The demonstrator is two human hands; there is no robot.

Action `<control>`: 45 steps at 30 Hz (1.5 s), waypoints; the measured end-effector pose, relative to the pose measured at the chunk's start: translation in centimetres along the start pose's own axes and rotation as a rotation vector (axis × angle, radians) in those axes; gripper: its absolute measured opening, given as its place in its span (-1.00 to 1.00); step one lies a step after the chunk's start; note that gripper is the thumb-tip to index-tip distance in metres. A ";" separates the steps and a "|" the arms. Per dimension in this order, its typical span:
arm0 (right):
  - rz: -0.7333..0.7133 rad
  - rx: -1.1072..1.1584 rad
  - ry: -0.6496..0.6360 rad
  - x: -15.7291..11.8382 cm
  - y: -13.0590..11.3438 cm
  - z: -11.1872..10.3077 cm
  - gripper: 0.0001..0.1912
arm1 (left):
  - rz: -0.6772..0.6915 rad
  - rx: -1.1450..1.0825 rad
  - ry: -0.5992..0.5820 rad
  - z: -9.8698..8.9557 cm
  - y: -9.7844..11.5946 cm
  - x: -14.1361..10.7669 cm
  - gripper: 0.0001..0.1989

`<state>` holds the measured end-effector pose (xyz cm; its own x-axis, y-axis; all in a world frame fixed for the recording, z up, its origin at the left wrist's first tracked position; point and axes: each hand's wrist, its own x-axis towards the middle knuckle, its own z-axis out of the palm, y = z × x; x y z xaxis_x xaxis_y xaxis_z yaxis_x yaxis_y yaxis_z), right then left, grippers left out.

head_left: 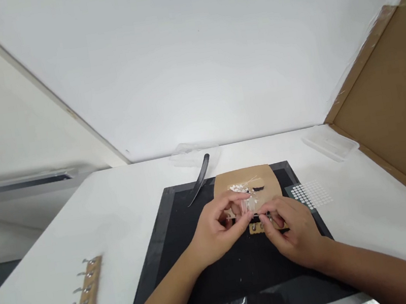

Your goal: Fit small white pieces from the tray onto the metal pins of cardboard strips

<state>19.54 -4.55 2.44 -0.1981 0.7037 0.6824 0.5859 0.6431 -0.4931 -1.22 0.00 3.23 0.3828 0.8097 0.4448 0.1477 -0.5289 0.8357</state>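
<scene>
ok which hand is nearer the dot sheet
Right hand: it's close beside the dot sheet, on its left. The left hand is farther left, beyond the right.

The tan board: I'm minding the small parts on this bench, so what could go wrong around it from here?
The left hand is right by the small white pieces on the tan board; if loose, they might scatter. The sheet of white dots lies close to the right hand, which could nudge it. The dark curved tool's pointed end lies near the left hand and might prick it.
</scene>
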 end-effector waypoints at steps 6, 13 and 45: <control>0.055 0.105 0.000 0.1 0.1 -0.3 -0.94 | 0.137 0.073 -0.016 -0.1 0.3 -0.1 -0.58; 0.157 0.202 0.013 -0.1 0.4 -0.2 -0.97 | 0.210 0.083 0.008 0.0 0.7 0.1 -0.56; -0.036 0.082 0.071 0.2 0.8 0.1 -0.97 | 0.164 0.019 0.036 0.3 0.4 -0.2 -0.55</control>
<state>19.92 -3.85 2.17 -0.1594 0.6584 0.7356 0.5128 0.6920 -0.5081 -0.95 -0.44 3.34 0.3707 0.7205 0.5861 0.1036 -0.6592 0.7448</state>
